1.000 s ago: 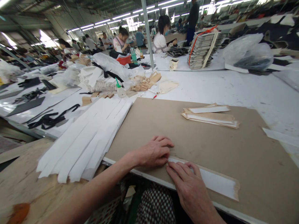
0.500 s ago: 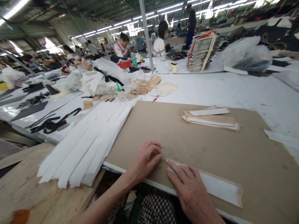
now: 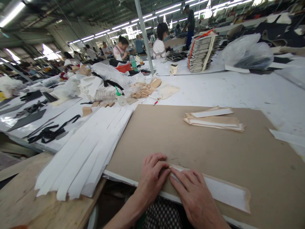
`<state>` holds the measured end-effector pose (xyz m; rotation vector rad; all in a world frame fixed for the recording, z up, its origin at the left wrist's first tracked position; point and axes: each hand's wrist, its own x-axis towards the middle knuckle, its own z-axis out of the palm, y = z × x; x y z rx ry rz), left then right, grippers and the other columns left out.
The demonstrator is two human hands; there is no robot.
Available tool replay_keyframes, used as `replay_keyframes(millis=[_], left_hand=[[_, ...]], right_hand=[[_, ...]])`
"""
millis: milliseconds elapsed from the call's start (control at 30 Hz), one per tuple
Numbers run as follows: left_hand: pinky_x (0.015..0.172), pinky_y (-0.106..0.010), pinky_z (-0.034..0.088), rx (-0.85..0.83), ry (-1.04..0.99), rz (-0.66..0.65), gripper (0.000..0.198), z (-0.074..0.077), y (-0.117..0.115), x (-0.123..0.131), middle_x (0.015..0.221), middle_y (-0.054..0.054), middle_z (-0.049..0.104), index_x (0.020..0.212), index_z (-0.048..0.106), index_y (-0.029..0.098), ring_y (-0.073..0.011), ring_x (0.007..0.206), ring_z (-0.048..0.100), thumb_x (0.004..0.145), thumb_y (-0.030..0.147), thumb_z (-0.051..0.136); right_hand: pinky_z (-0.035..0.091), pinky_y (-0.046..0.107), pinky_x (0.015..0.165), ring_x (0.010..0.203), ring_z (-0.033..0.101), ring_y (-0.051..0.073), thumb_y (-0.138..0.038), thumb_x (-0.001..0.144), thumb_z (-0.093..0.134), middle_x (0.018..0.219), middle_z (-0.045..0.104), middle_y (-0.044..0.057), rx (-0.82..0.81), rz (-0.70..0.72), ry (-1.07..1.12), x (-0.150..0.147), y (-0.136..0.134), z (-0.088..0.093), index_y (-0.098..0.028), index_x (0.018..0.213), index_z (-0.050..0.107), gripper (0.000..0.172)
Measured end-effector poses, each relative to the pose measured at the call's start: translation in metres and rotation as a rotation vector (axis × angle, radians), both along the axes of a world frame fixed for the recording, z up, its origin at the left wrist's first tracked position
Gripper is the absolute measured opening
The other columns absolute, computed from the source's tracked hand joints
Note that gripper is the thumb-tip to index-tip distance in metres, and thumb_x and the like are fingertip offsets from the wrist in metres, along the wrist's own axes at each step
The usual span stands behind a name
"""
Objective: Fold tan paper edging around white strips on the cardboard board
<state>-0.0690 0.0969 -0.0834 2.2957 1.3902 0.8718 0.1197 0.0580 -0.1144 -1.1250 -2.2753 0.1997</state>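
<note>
A long white strip on a tan backing piece (image 3: pixel 224 190) lies along the near edge of a brown cardboard sheet (image 3: pixel 190 146). My right hand (image 3: pixel 194 195) lies flat on the strip's left part, fingers stretched out. My left hand (image 3: pixel 151 175) rests on the cardboard at the strip's left end, fingers curled down and touching the end and my right fingertips. Neither hand holds anything up.
A fanned pile of white strips (image 3: pixel 90 149) lies to the left, over the table edge. A small stack of finished tan-and-white pieces (image 3: pixel 213 119) sits further back on the cardboard. A glue bottle (image 3: pixel 120 97), fabric heaps, a bundled stack (image 3: pixel 200 52) and seated workers are beyond.
My left hand slid back toward me and right, closing on the strip's left end beside my right fingers. My right hand stayed pressed on the strip.
</note>
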Motion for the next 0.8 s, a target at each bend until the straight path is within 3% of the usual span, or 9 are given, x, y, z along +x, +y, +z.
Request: replay_keyframes(millis=[467, 800], left_hand=[[0.093, -0.044, 0.043, 0.222, 0.198, -0.036, 0.011, 0.0024, -0.0022, -0.0006, 0.115, -0.008, 0.062, 0.101, 0.063, 0.021, -0.0268, 0.111, 0.051, 0.095, 0.021, 0.055], [0.106, -0.045, 0.032, 0.242, 0.392, -0.082, 0.015, 0.0, -0.006, -0.0008, 0.123, -0.006, 0.062, 0.107, 0.06, 0.021, -0.0261, 0.122, 0.048, 0.098, 0.024, 0.049]], right_hand=[[0.028, 0.044, 0.101, 0.109, 0.05, 0.024, -0.025, 0.09, 0.059, 0.138, 0.057, 0.003, 0.011, -0.006, -0.003, 0.0002, 0.0002, -0.0026, -0.021, 0.127, 0.058, 0.038], [0.027, 0.043, 0.102, 0.11, 0.051, 0.023, -0.028, 0.095, 0.051, 0.139, 0.057, 0.003, 0.016, -0.007, 0.002, -0.0005, -0.0011, -0.0011, -0.022, 0.132, 0.055, 0.038]])
